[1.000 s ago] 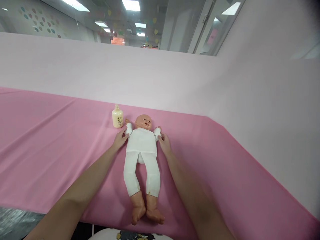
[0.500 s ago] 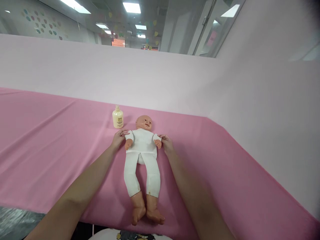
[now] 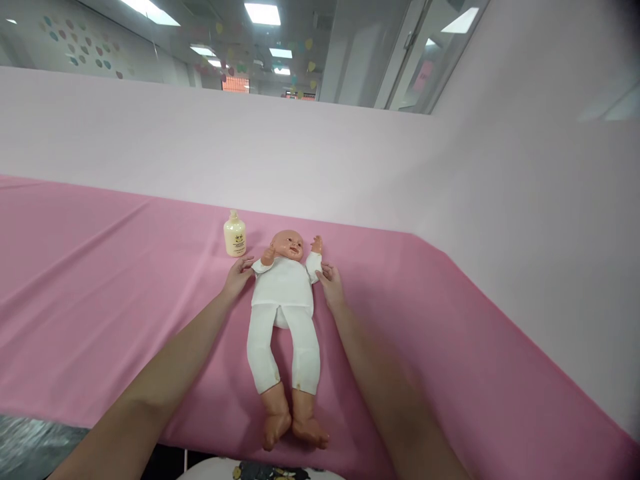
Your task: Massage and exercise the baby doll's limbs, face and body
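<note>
A baby doll (image 3: 283, 283) in white cloth lies on its back on a pink sheet, its head at the far end and its bare feet towards me. My left hand (image 3: 239, 276) is closed at the sleeved elbow of the doll's arm on the left; that arm is bent up, its fist beside the chin. On the other side, my right hand (image 3: 331, 283) pinches the doll's other sleeve near the elbow, with the forearm pointing up past the head. Just beyond my left hand stands a pale yellow pump bottle (image 3: 235, 239).
The pink sheet (image 3: 125, 287) covers the table, with creases on the left. A white wall (image 3: 310, 160) runs behind and along the right, below a window. At the lower left edge lies a grey, shiny surface (image 3: 35, 440).
Both of the doll's forearms have swung from pointing down beside its body to pointing up by its head. My hands have stayed at its elbows, with small finger shifts.
</note>
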{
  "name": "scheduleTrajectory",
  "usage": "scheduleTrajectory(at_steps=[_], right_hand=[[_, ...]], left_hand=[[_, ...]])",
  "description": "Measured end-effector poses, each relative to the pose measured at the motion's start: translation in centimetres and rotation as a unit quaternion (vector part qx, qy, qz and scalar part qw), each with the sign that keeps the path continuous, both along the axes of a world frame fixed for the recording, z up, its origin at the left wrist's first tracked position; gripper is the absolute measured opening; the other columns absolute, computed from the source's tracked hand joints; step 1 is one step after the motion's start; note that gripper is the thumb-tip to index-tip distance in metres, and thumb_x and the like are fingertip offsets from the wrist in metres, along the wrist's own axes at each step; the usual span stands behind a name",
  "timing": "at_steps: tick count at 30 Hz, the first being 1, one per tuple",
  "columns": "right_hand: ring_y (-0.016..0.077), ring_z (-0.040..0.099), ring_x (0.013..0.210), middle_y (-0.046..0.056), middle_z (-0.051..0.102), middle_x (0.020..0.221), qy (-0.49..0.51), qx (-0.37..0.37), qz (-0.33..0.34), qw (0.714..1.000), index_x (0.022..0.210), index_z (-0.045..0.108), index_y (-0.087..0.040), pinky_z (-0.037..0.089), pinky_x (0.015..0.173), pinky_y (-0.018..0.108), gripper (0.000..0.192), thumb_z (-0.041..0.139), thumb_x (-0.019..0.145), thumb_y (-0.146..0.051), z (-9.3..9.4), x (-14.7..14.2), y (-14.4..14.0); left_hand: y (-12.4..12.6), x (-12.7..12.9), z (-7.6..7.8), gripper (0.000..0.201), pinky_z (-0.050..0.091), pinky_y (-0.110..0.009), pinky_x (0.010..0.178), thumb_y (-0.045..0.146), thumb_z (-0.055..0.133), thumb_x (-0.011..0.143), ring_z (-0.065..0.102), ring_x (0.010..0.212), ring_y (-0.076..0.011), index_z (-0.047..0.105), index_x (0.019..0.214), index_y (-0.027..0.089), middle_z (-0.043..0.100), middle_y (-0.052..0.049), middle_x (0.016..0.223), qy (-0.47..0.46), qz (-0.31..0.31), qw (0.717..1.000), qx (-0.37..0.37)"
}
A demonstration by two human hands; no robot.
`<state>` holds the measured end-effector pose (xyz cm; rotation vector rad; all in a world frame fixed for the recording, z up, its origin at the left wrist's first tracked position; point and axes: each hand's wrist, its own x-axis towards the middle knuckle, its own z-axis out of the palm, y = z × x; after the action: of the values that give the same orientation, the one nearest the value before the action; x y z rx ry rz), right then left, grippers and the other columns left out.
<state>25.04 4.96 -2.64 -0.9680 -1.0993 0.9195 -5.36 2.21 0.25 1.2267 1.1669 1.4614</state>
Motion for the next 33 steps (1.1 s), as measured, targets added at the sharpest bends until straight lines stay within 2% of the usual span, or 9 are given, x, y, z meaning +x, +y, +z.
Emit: scheduleTrajectory(at_steps=[3,7,11,15,18,22,24,28,33], right_hand=[[0.0233,0.067,0.100,0.008,0.070,0.110,-0.026,-0.014,-0.011,0.999,0.103,0.061,-0.022,0.055,0.088,0.039,0.046,0.074,0.066,-0.046,-0.2,0.1,0.2],[0.0245,0.068,0.100,0.009,0.071,0.109,-0.045,-0.034,-0.008,0.998,0.104,0.062,-0.022,0.055,0.090,0.041,0.047,0.073,0.067,-0.046,-0.3,0.3,0.2],[0.0258,0.067,0.107,0.011,0.069,0.121,-0.062,-0.041,-0.006,0.997,0.116,0.058,-0.022,0.055,0.094,0.043,0.054,0.073,0.069,-0.044,-0.3,0.5,-0.1],[0.0271,0.063,0.119,0.013,0.065,0.130,-0.109,-0.048,-0.015,0.993,0.125,0.058,-0.019,0.050,0.103,0.045,0.056,0.063,0.077,-0.046,-0.3,0.3,-0.3],[0.0273,0.063,0.117,0.013,0.067,0.127,-0.164,-0.056,-0.022,0.985,0.125,0.061,-0.017,0.048,0.104,0.044,0.054,0.055,0.081,-0.045,-0.2,0.2,-0.4],[0.0264,0.064,0.112,0.010,0.070,0.121,-0.203,-0.056,-0.019,0.977,0.124,0.065,-0.019,0.050,0.100,0.042,0.049,0.051,0.084,-0.043,0.1,0.2,-0.6],[0.0252,0.064,0.109,0.008,0.072,0.115,-0.203,-0.047,-0.017,0.978,0.122,0.066,-0.021,0.050,0.098,0.041,0.046,0.052,0.084,-0.042,0.2,0.3,-0.7],[0.0242,0.064,0.102,0.005,0.073,0.106,-0.176,-0.027,-0.014,0.984,0.118,0.069,-0.022,0.050,0.095,0.038,0.042,0.055,0.082,-0.039,0.6,0.2,-1.0],[0.0246,0.065,0.094,0.005,0.073,0.104,-0.199,-0.047,-0.014,0.979,0.119,0.069,-0.020,0.051,0.091,0.040,0.045,0.053,0.082,-0.039,1.0,-0.3,-1.4]], left_hand=[[-0.2,0.1,0.2,0.056,0.048,-0.041,0.097,0.029,0.068,0.073,0.066,0.106,-0.0248,0.057,0.126,0.017,0.072,-0.011,0.115,0.049,0.019,0.999,-0.003],[-0.5,0.0,0.3,0.065,0.049,-0.039,0.094,0.035,0.063,0.081,0.068,0.094,-0.0217,0.048,0.142,0.019,0.074,-0.008,0.106,0.108,0.028,0.994,0.022],[-0.4,-0.1,0.1,0.058,0.049,-0.038,0.093,0.035,0.059,0.086,0.066,0.090,-0.0203,0.054,0.142,0.021,0.074,-0.007,0.108,0.168,0.028,0.985,0.036],[0.0,-0.2,0.0,0.053,0.050,-0.037,0.093,0.035,0.054,0.090,0.064,0.091,-0.0197,0.058,0.141,0.022,0.071,-0.007,0.118,0.232,0.042,0.972,0.020],[0.3,-0.2,-0.2,0.057,0.050,-0.040,0.093,0.038,0.055,0.091,0.062,0.091,-0.0217,0.056,0.144,0.020,0.071,-0.009,0.116,0.291,0.040,0.956,0.023],[0.7,-0.3,-0.7,0.060,0.042,-0.048,0.107,0.043,0.065,0.084,0.058,0.107,-0.0288,0.061,0.140,0.020,0.068,-0.012,0.115,0.362,0.082,0.928,0.021],[0.8,-0.3,-0.9,0.057,0.038,-0.049,0.111,0.041,0.066,0.083,0.056,0.114,-0.0308,0.064,0.137,0.022,0.067,-0.012,0.118,0.351,0.094,0.931,0.019],[1.0,-0.3,-1.1,0.055,0.035,-0.052,0.113,0.036,0.071,0.077,0.056,0.116,-0.0327,0.069,0.129,0.021,0.068,-0.012,0.117,0.280,0.089,0.956,0.024],[1.0,-0.3,-0.8,0.053,0.036,-0.049,0.114,0.034,0.077,0.069,0.058,0.118,-0.0322,0.071,0.121,0.023,0.071,-0.010,0.120,0.206,0.061,0.976,0.037]])
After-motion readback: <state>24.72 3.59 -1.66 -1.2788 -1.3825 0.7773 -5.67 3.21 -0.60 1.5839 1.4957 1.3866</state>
